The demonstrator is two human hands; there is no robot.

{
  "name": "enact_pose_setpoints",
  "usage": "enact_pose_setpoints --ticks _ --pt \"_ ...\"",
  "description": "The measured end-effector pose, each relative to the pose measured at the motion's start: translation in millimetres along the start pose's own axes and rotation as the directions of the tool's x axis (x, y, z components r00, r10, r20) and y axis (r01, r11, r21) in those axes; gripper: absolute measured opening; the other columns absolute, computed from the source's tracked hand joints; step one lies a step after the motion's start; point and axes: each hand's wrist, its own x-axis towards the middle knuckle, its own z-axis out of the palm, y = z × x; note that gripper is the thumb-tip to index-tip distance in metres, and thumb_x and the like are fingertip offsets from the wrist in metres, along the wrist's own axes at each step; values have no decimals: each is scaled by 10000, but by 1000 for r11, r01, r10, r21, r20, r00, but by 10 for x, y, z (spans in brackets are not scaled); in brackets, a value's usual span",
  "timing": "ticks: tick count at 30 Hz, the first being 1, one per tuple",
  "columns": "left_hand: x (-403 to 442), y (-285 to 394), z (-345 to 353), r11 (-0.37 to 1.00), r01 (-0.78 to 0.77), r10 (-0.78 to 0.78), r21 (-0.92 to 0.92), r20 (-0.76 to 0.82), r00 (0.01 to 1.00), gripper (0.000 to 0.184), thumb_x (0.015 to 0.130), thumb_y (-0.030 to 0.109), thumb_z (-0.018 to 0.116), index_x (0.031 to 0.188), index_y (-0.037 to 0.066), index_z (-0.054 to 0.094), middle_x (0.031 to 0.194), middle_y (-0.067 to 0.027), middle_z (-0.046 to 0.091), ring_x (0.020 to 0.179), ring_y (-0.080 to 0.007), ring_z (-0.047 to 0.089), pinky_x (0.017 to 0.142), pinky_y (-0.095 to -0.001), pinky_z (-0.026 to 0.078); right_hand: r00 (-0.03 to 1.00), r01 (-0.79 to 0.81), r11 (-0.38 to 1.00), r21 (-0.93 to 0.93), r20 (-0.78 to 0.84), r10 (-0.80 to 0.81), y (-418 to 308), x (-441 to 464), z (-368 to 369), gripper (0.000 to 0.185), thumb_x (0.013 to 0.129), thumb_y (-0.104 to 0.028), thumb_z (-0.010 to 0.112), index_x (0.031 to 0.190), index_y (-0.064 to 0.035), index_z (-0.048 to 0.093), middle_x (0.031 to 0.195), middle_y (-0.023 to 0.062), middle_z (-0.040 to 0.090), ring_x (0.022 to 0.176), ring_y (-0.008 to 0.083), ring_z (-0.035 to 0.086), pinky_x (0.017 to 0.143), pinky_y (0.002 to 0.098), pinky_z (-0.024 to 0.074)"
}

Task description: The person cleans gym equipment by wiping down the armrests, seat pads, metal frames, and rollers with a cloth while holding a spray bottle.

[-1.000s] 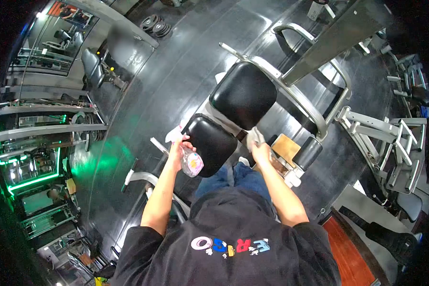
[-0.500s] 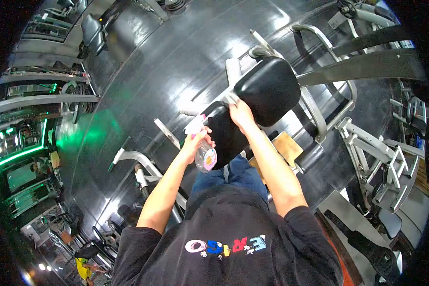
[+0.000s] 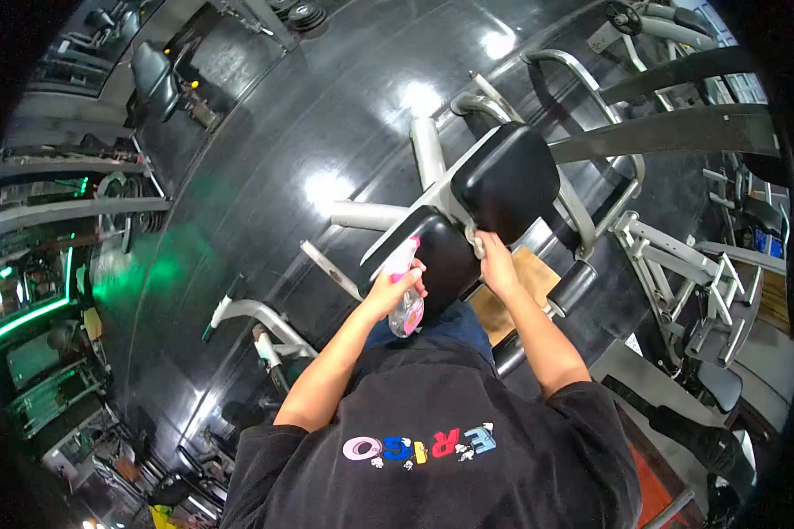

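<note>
My left hand (image 3: 392, 290) is wrapped round a clear spray bottle (image 3: 407, 318) with a white and pink trigger head and a pink label. The bottle is held over the near black pad (image 3: 430, 236) of a gym machine. My right hand (image 3: 498, 265) is closed on a light-coloured cloth (image 3: 474, 240), at the right side of the gap between the two pads. Beyond it is the far black pad (image 3: 510, 181). Part of the cloth is hidden by the fingers.
Grey tube posts (image 3: 370, 215) stick out on the machine's left. To the right are a wooden board (image 3: 521, 286), a black roller (image 3: 575, 288) and a curved metal frame (image 3: 582, 220). A long dark beam (image 3: 662, 135) crosses the upper right. Other gym machines (image 3: 679, 282) stand around on the dark floor.
My right hand has moved with the cloth from the left part of the gap between the pads to its right side. The spray bottle has shifted slightly right in view.
</note>
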Motion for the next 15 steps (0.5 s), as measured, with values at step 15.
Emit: enact_pose_setpoints --ticks 15 --pt "4 35 -81 995 78 -84 69 96 992 244 941 226 605 1082 41 533 791 -34 568 729 -151 618 702 -311 526 992 -40 996 82 125 30 -1149 1322 229 428 774 24 483 1174 -78 597 1116 192 632 1067 390 586 907 452 465"
